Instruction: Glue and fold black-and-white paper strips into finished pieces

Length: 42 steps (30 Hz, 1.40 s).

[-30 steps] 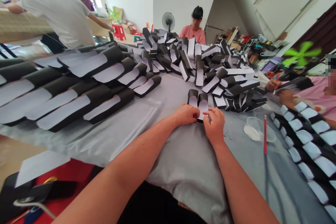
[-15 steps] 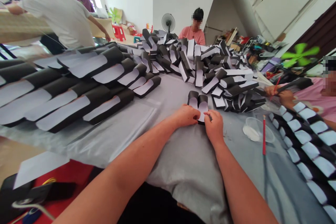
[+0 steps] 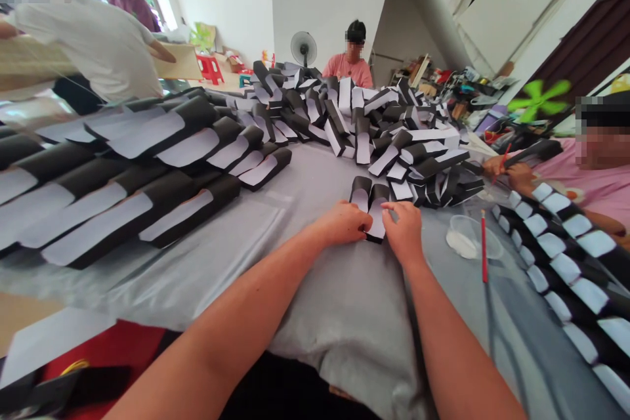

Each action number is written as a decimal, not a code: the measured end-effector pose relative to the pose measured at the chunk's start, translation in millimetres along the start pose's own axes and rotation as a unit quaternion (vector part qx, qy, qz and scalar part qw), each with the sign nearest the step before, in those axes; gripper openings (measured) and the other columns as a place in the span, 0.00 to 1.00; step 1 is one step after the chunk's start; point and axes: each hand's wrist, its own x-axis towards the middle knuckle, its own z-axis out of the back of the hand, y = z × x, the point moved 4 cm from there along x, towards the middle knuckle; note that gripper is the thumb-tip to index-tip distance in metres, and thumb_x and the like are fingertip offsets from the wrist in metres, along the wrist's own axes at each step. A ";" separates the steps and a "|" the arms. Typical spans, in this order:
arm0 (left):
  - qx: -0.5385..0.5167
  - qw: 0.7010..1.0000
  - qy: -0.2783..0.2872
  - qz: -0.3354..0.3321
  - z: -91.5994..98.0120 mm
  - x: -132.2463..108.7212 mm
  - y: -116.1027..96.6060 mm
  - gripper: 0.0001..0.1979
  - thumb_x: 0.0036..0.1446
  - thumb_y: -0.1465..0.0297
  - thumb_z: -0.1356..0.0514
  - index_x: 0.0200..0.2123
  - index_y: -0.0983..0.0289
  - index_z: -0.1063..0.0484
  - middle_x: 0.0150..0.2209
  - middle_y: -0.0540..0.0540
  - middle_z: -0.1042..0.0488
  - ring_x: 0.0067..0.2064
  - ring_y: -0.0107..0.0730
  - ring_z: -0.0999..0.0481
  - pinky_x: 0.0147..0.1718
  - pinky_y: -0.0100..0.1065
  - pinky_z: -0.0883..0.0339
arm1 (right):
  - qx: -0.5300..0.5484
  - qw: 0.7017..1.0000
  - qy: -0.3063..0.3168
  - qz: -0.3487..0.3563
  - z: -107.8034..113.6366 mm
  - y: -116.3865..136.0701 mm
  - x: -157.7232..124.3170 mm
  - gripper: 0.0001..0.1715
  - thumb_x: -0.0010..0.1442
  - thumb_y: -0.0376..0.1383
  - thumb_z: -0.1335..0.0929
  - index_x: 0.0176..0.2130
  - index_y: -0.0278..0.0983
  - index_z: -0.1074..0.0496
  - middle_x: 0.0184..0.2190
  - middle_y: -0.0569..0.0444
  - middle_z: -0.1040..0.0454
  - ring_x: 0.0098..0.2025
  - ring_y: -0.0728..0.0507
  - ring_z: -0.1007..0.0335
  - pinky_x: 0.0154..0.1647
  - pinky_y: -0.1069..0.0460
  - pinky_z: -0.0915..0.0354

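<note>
both forearms are reaching in from the bottom, left hand (image 3: 339,224) and right hand (image 3: 402,233) pinching a black-and-white paper piece (image 3: 377,220) between curled fingers (image 3: 394,211) on the grey surface (image 3: 211,269). a second piece (image 3: 361,191) is standing just past them, the pile's edge (image 3: 418,174) is crowding in beyond the right fingertips, and a plastic tub (image 3: 470,236) is sitting off right.

A grey-draped table (image 3: 211,269) carries piles of apparently black-and-white card pieces (image 3: 363,144).

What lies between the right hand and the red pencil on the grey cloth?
In the head view, a clear plastic tub holding something white sits between the right hand and the red pencil.
</note>
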 end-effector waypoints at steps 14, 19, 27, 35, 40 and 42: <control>-0.006 0.999 0.027 -0.039 1.7 -2.8 -11.3 0.02 0.49 0.73 0.37 0.29 0.60 0.26 0.30 0.48 0.23 0.37 0.31 0.26 0.43 0.34 0.39 | -0.106 0.973 0.166 0.121 -3.2 8.8 13.8 0.24 0.47 0.23 0.34 0.36 0.48 0.21 0.59 0.55 0.37 0.63 0.33 0.51 0.56 0.34 0.47; -0.015 0.998 0.035 -0.045 1.8 -4.2 -13.7 0.02 0.50 0.73 0.37 0.30 0.61 0.26 0.31 0.48 0.22 0.38 0.33 0.27 0.44 0.35 0.41 | -0.121 0.964 0.198 0.130 -3.6 10.6 21.2 0.22 0.47 0.23 0.32 0.34 0.49 0.21 0.59 0.55 0.37 0.63 0.32 0.51 0.56 0.33 0.47; -0.007 0.999 0.038 -0.038 1.2 -3.5 -10.7 0.02 0.49 0.72 0.36 0.29 0.59 0.26 0.30 0.46 0.23 0.37 0.30 0.27 0.42 0.33 0.40 | -0.120 0.963 0.187 0.150 -0.3 13.0 22.5 0.11 0.49 0.28 0.30 0.28 0.45 0.21 0.56 0.53 0.33 0.62 0.33 0.49 0.56 0.33 0.47; 0.005 0.998 0.061 -0.025 3.7 -3.1 -12.4 0.03 0.49 0.73 0.36 0.30 0.60 0.26 0.30 0.47 0.23 0.39 0.32 0.26 0.41 0.33 0.40 | -0.125 0.957 0.217 0.148 0.1 16.6 21.3 0.17 0.50 0.26 0.31 0.36 0.46 0.20 0.59 0.52 0.36 0.64 0.33 0.51 0.58 0.35 0.47; 0.012 0.997 0.069 -0.020 4.8 -3.1 -12.0 0.03 0.49 0.73 0.37 0.30 0.60 0.26 0.30 0.47 0.23 0.38 0.31 0.26 0.41 0.32 0.40 | -0.152 0.939 0.267 0.154 -3.0 21.4 18.9 0.12 0.54 0.30 0.31 0.32 0.45 0.20 0.59 0.52 0.36 0.64 0.33 0.52 0.58 0.36 0.49; 0.008 0.997 0.078 -0.005 6.2 -3.8 -10.3 0.04 0.49 0.73 0.37 0.31 0.60 0.26 0.31 0.47 0.22 0.39 0.32 0.26 0.42 0.32 0.40 | -0.163 0.938 0.264 0.155 -2.4 21.7 18.4 0.11 0.55 0.31 0.32 0.31 0.45 0.20 0.58 0.52 0.34 0.64 0.34 0.51 0.58 0.36 0.49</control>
